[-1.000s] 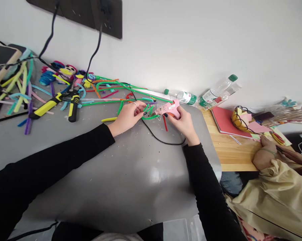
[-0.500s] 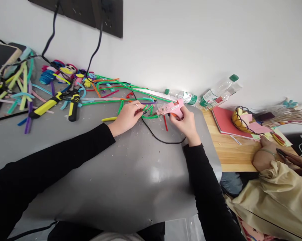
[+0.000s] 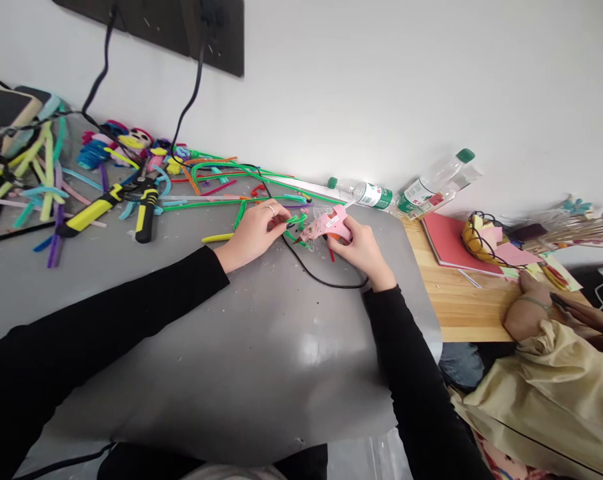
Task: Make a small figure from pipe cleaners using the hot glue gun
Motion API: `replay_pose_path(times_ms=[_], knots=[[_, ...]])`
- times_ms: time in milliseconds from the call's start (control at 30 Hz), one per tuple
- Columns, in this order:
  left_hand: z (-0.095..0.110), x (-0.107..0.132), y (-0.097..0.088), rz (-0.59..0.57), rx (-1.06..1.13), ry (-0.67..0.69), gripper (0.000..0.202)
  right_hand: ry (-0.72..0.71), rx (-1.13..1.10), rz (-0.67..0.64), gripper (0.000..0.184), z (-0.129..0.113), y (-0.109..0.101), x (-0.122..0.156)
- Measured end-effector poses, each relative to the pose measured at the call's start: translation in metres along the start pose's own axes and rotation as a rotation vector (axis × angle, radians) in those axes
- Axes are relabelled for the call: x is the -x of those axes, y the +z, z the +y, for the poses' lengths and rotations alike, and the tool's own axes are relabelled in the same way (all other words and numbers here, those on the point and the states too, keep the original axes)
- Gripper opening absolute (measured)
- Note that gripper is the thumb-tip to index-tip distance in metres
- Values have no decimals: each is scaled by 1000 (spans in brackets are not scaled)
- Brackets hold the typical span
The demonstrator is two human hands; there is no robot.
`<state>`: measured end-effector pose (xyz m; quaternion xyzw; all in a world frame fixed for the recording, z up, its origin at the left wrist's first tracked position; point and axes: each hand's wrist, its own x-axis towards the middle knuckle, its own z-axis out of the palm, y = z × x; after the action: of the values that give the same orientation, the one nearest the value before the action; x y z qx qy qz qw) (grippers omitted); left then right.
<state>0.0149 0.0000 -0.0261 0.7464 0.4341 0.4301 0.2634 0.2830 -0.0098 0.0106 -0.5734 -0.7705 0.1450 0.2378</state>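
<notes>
My right hand is wrapped round a pink hot glue gun, its nozzle pointing left and down at a bent green pipe cleaner. My left hand, with a ring on one finger, pinches that green pipe cleaner between thumb and fingertips. The nozzle is close to the green piece; whether they touch I cannot tell. A yellow pipe cleaner lies just left of my left hand. A short red piece lies below the glue gun.
Yellow-black pliers and heaped pipe cleaners lie left on the grey table. Plastic bottles rest along the wall. A black cord loops near my hands. Right, a person's arm is by a wooden table.
My right hand has moved the glue gun left and slightly down, bringing its nozzle over the green piece near my left fingertips. The left hand stays almost in place.
</notes>
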Motion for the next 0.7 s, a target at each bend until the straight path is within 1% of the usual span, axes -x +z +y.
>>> replay_pose_path(times_ms=[167,300,500,700], knots=[[3,-1,0,8,13,-30,6,5,-18,-7,32,-1,2,0],[5,-1,0,16,25,-61,5,3,-34,3,30,-4,2,0],[3,-2,-1,19,28,-57,11,36,-60,63,31,-4,6,-2],[0,0,0,49,89,-50,5,61,-51,111,37,-5,10,-3]])
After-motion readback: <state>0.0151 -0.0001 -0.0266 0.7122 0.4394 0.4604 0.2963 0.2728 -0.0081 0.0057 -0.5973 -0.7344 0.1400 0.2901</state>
